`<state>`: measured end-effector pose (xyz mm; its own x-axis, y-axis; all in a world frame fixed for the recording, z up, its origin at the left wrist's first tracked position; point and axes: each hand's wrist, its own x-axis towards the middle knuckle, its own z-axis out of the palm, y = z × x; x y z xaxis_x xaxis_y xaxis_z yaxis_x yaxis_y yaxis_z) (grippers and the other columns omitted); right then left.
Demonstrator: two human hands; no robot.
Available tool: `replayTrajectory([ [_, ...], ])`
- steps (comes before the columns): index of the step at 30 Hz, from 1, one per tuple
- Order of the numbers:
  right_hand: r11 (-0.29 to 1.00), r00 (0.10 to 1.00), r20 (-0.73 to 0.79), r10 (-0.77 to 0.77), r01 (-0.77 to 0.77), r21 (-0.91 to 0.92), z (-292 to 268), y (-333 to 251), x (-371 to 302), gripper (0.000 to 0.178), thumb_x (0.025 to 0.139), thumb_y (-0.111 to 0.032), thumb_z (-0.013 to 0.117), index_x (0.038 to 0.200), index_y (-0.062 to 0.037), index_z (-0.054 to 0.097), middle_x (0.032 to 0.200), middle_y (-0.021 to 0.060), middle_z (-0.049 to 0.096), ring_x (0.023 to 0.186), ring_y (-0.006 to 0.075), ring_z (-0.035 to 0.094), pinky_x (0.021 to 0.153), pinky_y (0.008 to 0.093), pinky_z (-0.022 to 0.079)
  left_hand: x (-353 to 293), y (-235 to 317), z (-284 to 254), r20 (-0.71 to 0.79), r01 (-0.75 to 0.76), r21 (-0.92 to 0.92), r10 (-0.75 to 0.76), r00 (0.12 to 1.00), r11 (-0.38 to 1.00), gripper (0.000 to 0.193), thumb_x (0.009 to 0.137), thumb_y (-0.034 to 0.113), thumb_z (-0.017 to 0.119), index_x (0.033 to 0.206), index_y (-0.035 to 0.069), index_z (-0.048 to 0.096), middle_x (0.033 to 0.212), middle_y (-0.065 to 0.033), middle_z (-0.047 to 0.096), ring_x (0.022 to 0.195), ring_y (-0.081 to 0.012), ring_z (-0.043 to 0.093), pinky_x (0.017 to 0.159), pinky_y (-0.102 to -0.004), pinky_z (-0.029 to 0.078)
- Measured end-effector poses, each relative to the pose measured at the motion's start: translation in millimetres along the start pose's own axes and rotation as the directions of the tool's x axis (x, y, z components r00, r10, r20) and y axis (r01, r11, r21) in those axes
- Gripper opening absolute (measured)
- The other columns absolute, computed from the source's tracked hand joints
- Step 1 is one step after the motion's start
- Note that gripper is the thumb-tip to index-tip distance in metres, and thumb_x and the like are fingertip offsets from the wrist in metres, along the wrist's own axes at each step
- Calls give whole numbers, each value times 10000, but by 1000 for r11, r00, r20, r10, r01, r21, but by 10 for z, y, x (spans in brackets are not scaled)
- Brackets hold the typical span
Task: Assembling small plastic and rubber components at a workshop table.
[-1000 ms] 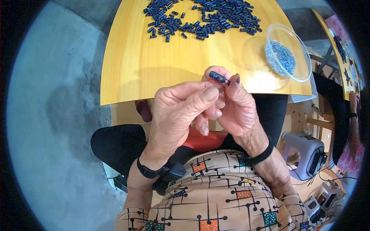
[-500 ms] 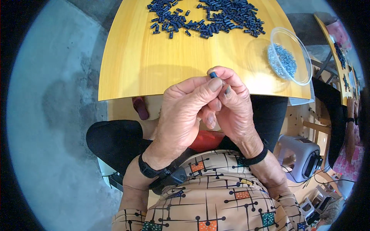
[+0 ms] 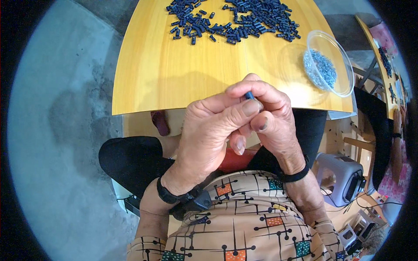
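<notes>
Just past the near edge of the table, my two hands meet in front of my body. My left hand (image 3: 209, 135) pinches a small dark blue cylindrical piece (image 3: 249, 95) between thumb and fingers. Against its far end curls the forefinger of my right hand (image 3: 278, 119), with the other fingers bent close by. Whatever sits between my right thumb and fingers is too hidden to make out. Beyond, a pile of similar dark blue cylindrical pieces (image 3: 261, 21) lies on the yellow wooden table (image 3: 174, 78).
At the table's right stands a clear round plastic tub (image 3: 351, 82) holding many small shiny bluish-silver bits (image 3: 324, 71). A grey plastic stool (image 3: 339, 176) stands on the floor at right. Farther right, another person's arm (image 3: 397, 156) rests near a second table (image 3: 387, 98).
My right hand has shifted slightly right and nearer to me, its forefinger now bent over the blue piece. The left hand still pinches the piece, turned a little.
</notes>
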<state>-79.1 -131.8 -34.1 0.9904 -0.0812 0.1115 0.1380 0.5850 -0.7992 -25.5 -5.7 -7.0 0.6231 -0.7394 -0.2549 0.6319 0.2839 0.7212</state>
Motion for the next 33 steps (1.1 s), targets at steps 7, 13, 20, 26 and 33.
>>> replayTrajectory([
  [7, 812, 947, 6, -321, 279, -512, -56, 23, -9, 602, 670, -532, 675, 878, 31, 622, 818, 51, 514, 687, 104, 492, 590, 198, 382, -61, -66, 54, 68, 48, -200, -35, 997, 979, 144, 835, 116, 594, 912, -3, 619, 678, -66, 600, 454, -66, 480, 379, -161, 372],
  [13, 797, 933, 66, -354, 338, -501, 9, -100, -35, 431, 627, -253, 768, 927, 31, 643, 812, 48, 527, 705, 105, 496, 602, 203, 385, -87, -80, 78, 73, 56, -276, -38, 997, 960, 197, 806, 136, 634, 953, 4, 621, 718, -67, 599, 469, -78, 480, 365, -201, 378],
  [20, 778, 930, 54, -362, 334, -532, -9, -61, -12, 445, 584, -240, 788, 934, 0, 654, 810, 36, 522, 692, 99, 480, 584, 197, 378, -48, -54, 45, 81, 72, -175, -59, 995, 982, 229, 810, 213, 637, 886, -2, 623, 656, -41, 568, 466, -68, 453, 386, -188, 354],
  [26, 751, 920, 99, -380, 370, -547, 8, -99, 43, 463, 589, -227, 764, 974, -3, 640, 869, 64, 548, 759, 153, 514, 678, 238, 405, -61, -76, 44, 78, 96, -167, -84, 993, 981, 223, 818, 219, 624, 854, -1, 621, 636, -34, 555, 463, -63, 438, 396, -186, 350],
  [33, 755, 905, 309, -293, 417, -507, -57, -227, 82, 371, 609, -280, 716, 852, -11, 637, 925, 102, 611, 857, 256, 543, 791, 334, 413, -75, -140, 147, 89, 66, -109, -56, 994, 992, 321, 786, 321, 647, 789, 21, 533, 591, -5, 459, 430, -73, 413, 355, -207, 317],
])
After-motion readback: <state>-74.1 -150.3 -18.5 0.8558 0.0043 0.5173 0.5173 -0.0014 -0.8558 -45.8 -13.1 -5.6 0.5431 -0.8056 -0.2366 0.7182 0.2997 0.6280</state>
